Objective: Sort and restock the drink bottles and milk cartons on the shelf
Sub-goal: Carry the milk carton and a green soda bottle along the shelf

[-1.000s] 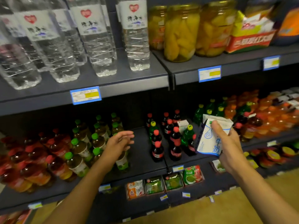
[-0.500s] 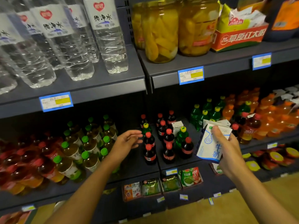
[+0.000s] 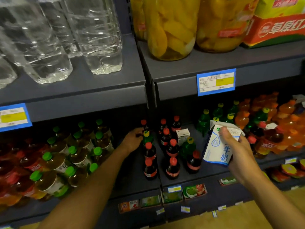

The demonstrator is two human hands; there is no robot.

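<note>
Centrally, a white milk carton (image 3: pixel 219 146) with blue print is gripped in the right hand (image 3: pixel 237 151), held in front of the middle shelf (image 3: pixel 178 180) | left hand (image 3: pixel 133 141) reaches among red-capped dark bottles (image 3: pixel 172 168), fingers curled at a yellow-capped green bottle (image 3: pixel 147 138); grip unclear | water bottles (image 3: pixel 99 38) and fruit jars (image 3: pixel 171 27) above.

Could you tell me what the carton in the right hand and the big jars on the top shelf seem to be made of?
The milk carton looks like coated paperboard: matte white with blue print, sharp folds and a gabled top. The big jars look like clear glass, perhaps hard plastic: smooth, glossy walls showing yellow fruit slices in liquid.
</note>
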